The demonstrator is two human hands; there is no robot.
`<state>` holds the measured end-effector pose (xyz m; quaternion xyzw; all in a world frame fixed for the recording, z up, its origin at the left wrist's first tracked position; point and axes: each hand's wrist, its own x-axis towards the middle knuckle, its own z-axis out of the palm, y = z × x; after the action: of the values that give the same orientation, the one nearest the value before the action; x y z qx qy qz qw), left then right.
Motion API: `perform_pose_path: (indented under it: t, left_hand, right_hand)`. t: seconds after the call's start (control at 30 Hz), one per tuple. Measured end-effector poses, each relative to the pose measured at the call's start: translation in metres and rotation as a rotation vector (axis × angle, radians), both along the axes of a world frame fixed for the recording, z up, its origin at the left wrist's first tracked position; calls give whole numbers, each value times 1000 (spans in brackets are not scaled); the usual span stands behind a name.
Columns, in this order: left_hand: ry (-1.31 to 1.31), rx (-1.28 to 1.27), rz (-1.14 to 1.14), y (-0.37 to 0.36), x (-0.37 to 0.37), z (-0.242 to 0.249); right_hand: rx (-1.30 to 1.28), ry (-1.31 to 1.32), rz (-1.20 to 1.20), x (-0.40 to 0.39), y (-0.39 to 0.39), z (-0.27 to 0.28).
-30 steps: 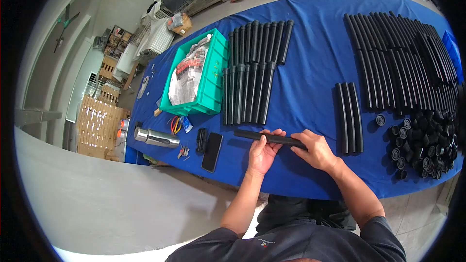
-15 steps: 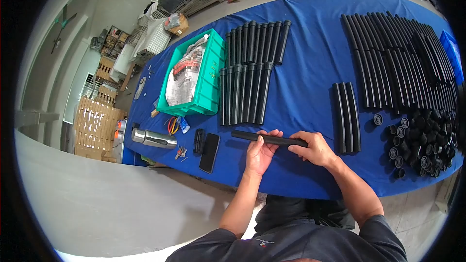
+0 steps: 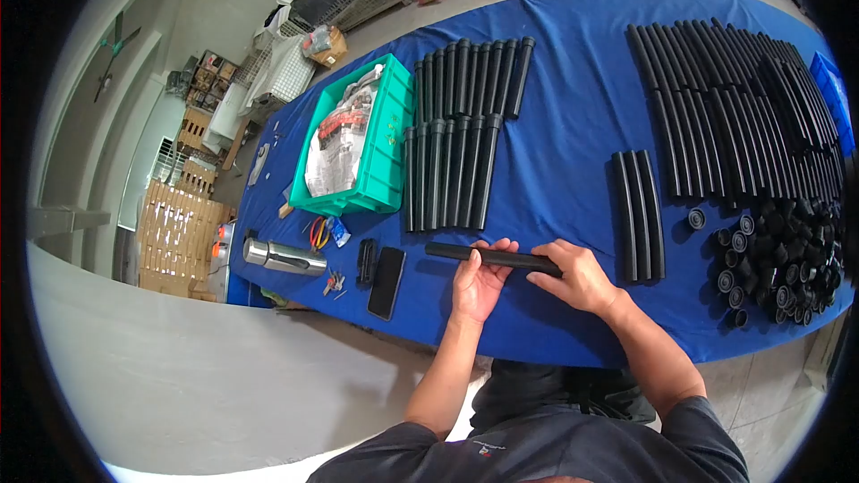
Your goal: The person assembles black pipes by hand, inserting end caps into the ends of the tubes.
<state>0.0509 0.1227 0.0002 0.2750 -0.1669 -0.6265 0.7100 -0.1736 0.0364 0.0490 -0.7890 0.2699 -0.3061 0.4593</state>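
Both hands are gripping one black tube over the blue table.

The left hand is curling its fingers around the middle of the tube, while the right hand is closing over the tube's right end — the tube is lying crosswise near the table's front edge. Just beyond it are sitting two rows of tubes; three more tubes are lying to the right, a phone to the left, and a green crate farther back.
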Motion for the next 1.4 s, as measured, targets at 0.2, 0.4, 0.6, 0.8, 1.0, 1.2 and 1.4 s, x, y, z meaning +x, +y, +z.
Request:
perform_pose_path:
  t: [0.2,0.4,0.6,0.8,1.0,1.2,1.4]
  left_hand:
    - [-17,1,-14,-3,-1,2]
    - [-6,-4,-4,0,-1,2]
    - [-13,-1,-8,1,1,0]
    - [-19,6,5,-3,-3,3]
    - [1,-2,2,0,0,1]
    - [-12,1,-2,0,1,1]
    - [-7,-44,-15,0,-4,13]
  right_hand:
    - [-109,-43,-59,2,3,-11]
    - [-30,22,-5,0,-1,-5]
    - [-69,-47,-29,2,4,-5]
    - [-282,-24,-46,3,3,-12]
    - [-12,-40,2,1,-3,-8]
    - [-12,-57,-32,1,-1,-8]
    - [479,-102,26,-1,-4,0]
